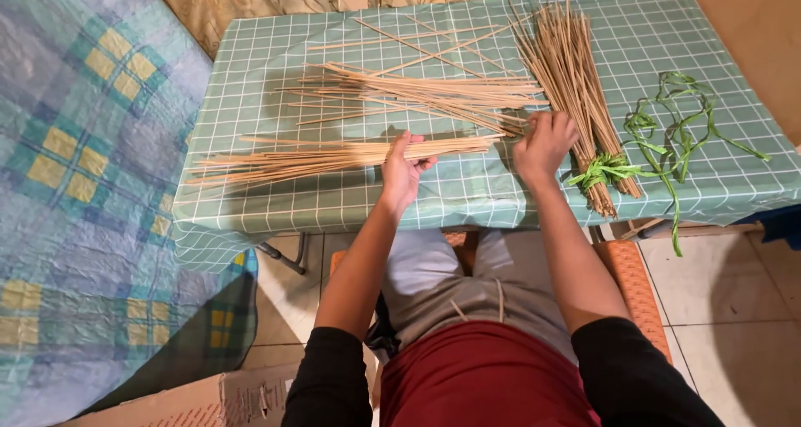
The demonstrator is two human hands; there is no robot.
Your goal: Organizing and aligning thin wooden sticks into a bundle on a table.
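Observation:
My left hand (403,170) grips a long flat bundle of thin tan sticks (317,157) that lies across the table toward the left. My right hand (544,142) rests with fingers curled on the near ends of a second loose pile of sticks (417,93) fanned across the middle of the table. Just right of that hand lies a thick bundle of sticks (571,68) tied near its lower end with green ribbon (602,170).
The table wears a green checked cloth (250,85). Loose green ribbon strands (680,131) curl at the right and hang over the front edge. A blue and yellow plaid bedcover (83,185) is at left, a cardboard box (225,398) below, an orange woven seat (638,285) under me.

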